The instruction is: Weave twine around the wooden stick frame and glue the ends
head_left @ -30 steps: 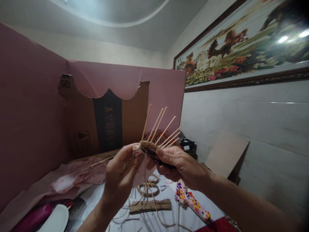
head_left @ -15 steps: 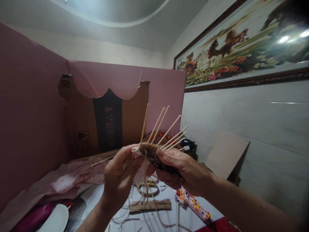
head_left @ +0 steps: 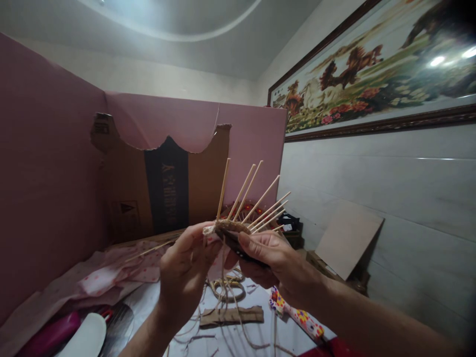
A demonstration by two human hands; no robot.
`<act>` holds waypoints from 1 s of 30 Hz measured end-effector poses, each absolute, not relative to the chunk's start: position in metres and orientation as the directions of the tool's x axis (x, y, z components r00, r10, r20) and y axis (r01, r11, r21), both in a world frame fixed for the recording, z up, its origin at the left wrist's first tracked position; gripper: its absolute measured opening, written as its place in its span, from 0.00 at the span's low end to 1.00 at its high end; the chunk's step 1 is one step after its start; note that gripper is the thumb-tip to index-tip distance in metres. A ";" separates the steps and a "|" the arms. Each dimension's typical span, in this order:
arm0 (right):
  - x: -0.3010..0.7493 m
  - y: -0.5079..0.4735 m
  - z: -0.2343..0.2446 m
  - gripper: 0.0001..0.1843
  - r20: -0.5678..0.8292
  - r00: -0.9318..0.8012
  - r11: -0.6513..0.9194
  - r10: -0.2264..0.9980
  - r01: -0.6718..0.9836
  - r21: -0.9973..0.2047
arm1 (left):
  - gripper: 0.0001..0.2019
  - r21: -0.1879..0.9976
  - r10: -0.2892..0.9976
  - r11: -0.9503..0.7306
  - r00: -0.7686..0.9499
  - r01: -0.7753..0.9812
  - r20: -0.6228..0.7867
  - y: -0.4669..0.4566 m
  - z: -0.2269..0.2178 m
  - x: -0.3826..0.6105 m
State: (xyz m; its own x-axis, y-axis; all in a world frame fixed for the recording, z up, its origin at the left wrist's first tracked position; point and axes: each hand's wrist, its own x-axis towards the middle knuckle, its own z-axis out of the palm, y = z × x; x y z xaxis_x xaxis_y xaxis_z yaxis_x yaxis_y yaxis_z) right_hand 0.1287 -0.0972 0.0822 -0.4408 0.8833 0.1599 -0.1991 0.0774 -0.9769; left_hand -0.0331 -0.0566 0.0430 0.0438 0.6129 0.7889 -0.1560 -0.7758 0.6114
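Between my two hands is a small twine-wrapped piece [head_left: 231, 227] with a dark side, raised above the table. Several thin wooden sticks [head_left: 243, 192] fan up and to the right from its upper edge. My left hand [head_left: 184, 265] grips its left end, where a bit of pale, pink-dotted cloth [head_left: 209, 232] shows. My right hand [head_left: 273, 253] is closed round the right side, thumb pressed on the front. A strand of twine [head_left: 224, 260] hangs from the piece to the table. The fingers behind the piece are partly hidden.
Below lie a strip of brown cardboard [head_left: 232, 317], a brown ring [head_left: 228, 291] and loose twine. A flower-patterned object [head_left: 297, 315] is at the right. Dotted cloth [head_left: 107, 277] and a magenta object [head_left: 55, 334] lie left. Torn cardboard [head_left: 206, 183] stands behind, before a pink partition [head_left: 256, 148].
My right thumb has shifted slightly left and down along the piece, which has tilted a little, showing more of its twine edge. My left hand is nearly still.
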 end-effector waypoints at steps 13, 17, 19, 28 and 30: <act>0.129 -0.101 0.071 0.30 0.440 -0.364 0.520 0.821 0.158 -0.839 | 0.10 0.710 0.729 -0.642 0.056 -0.291 0.682 -0.052 0.045 -0.031; 0.131 -0.103 0.068 0.31 0.380 -0.348 0.452 0.857 0.154 -0.879 | 0.09 0.724 0.741 -0.625 0.070 -0.293 0.668 -0.051 0.043 -0.030; 0.131 -0.102 0.068 0.32 0.228 -0.375 0.261 0.899 0.037 -0.965 | 0.09 0.715 0.730 -0.635 0.076 -0.293 0.679 -0.051 0.043 -0.030; 0.139 -0.102 0.072 0.31 0.067 -0.445 0.021 0.893 -0.107 -0.994 | 0.10 0.674 0.718 -0.655 -0.003 -0.343 0.696 -0.051 0.045 -0.030; 0.141 -0.102 0.073 0.31 0.044 -0.415 0.009 0.909 -0.085 -0.996 | 0.10 0.670 0.727 -0.651 -0.039 -0.357 0.685 -0.051 0.046 -0.030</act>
